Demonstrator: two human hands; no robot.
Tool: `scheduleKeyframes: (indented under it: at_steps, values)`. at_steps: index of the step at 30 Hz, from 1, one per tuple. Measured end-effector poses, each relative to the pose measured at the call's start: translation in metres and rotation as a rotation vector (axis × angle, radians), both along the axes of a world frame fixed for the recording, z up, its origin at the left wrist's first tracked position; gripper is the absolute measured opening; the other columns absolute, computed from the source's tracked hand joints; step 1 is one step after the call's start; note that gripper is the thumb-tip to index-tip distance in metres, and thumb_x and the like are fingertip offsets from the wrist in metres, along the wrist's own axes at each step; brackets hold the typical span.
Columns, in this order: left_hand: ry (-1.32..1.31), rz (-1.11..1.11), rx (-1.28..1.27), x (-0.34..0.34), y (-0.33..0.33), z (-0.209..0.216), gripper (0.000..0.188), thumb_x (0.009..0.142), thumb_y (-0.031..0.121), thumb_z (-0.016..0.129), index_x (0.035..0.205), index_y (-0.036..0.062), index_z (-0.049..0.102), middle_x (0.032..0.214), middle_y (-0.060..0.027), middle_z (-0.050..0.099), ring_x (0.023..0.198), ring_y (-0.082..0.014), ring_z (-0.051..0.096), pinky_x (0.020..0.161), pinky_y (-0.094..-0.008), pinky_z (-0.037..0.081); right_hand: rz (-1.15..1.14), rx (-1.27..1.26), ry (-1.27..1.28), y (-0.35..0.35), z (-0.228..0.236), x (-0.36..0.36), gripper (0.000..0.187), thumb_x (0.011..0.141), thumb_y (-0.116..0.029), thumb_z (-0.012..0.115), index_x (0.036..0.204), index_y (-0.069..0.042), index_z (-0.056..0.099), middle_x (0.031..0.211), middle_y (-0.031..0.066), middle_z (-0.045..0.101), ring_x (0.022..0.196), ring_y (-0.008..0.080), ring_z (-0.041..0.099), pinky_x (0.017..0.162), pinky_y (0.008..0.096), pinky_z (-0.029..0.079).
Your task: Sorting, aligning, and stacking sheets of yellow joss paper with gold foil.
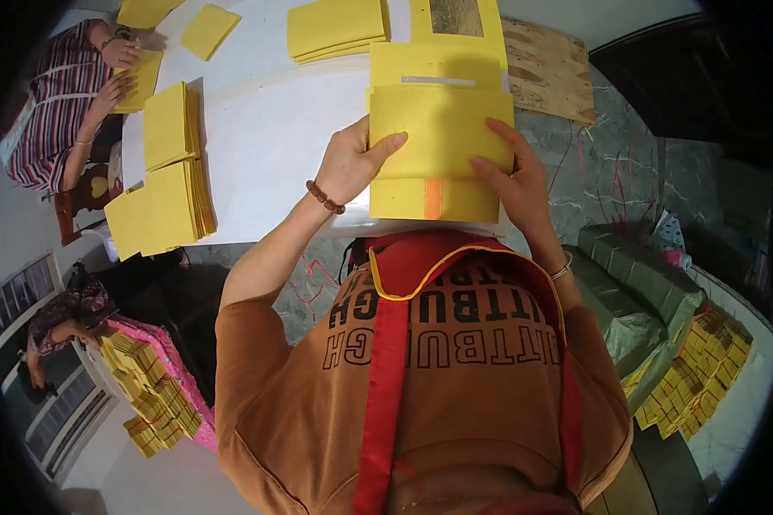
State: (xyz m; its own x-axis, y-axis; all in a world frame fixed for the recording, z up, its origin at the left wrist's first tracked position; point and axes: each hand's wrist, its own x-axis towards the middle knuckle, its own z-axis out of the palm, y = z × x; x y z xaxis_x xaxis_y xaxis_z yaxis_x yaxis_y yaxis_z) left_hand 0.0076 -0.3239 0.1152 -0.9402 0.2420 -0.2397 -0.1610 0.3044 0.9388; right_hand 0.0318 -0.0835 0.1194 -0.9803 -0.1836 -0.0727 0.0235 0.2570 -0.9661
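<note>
My left hand and my right hand both hold a yellow paper sheet by its left and right edges, over a stack of yellow sheets with an orange stripe at the near edge of the white table. My left thumb lies on top of the sheet. A bead bracelet circles my left wrist and a thin bangle my right. More yellow sheets with a silver strip lie just beyond the held sheet.
Piles of yellow sheets sit on the table's left, another pile at the far middle. A person in a striped top handles sheets at far left. A plywood board lies right. Bundled yellow stacks and green-wrapped packs rest on the floor.
</note>
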Motion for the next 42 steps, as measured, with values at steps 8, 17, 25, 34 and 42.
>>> scheduleKeyframes:
  at_steps: [8,17,25,34,42]
  values:
    - [-0.042,0.012,0.173,0.002,-0.009,0.015,0.034,0.091,0.027,0.052,0.104,-0.0031,0.058,0.093,-0.0077,0.063,0.085,-0.0132,0.058,0.076,-0.0259,0.046,-0.120,-0.314,-0.069,-0.004,0.002,0.008,0.058,0.077,-0.006,0.064,0.129,-0.006,0.037,0.112,0.0105,0.055,0.101,0.0169,0.054,0.082,0.0290,0.045]
    - [0.914,-0.304,-0.436,-0.076,0.007,0.010,0.038,0.087,0.034,0.052,0.109,0.0035,0.057,0.105,-0.0105,0.058,0.092,-0.0249,0.052,0.081,-0.0338,0.039,0.184,0.191,0.439,0.011,0.011,0.017,0.016,0.067,-0.009,0.067,0.082,-0.012,0.060,0.089,-0.0007,0.062,0.091,0.0191,0.057,0.083,0.0318,0.035]
    - [0.745,-0.467,-0.368,-0.110,0.016,0.015,0.052,0.081,0.046,0.057,0.116,0.0086,0.056,0.095,-0.0090,0.056,0.090,-0.0215,0.051,0.079,-0.0315,0.040,0.336,0.428,0.858,0.012,0.051,0.005,0.013,0.065,-0.011,0.065,0.076,-0.013,0.058,0.086,-0.0037,0.061,0.092,0.0170,0.057,0.081,0.0362,0.036]
    - [0.151,-0.498,0.366,-0.114,-0.008,0.053,0.056,0.073,0.012,0.070,0.123,0.0056,0.046,0.101,-0.0004,0.054,0.092,-0.0079,0.049,0.081,-0.0236,0.040,0.455,0.532,1.105,0.018,0.099,-0.016,0.012,0.062,-0.014,0.064,0.072,-0.015,0.057,0.089,-0.0049,0.062,0.100,0.0205,0.055,0.088,0.0413,0.038]
    - [0.100,-0.475,0.462,-0.110,-0.005,0.052,0.067,0.071,0.015,0.072,0.128,0.0024,0.039,0.116,-0.0052,0.050,0.108,-0.0144,0.047,0.095,-0.0281,0.036,0.562,0.562,1.186,0.008,0.118,-0.019,0.013,0.064,-0.011,0.063,0.070,-0.014,0.052,0.085,-0.0063,0.059,0.102,0.0185,0.054,0.091,0.0409,0.040]
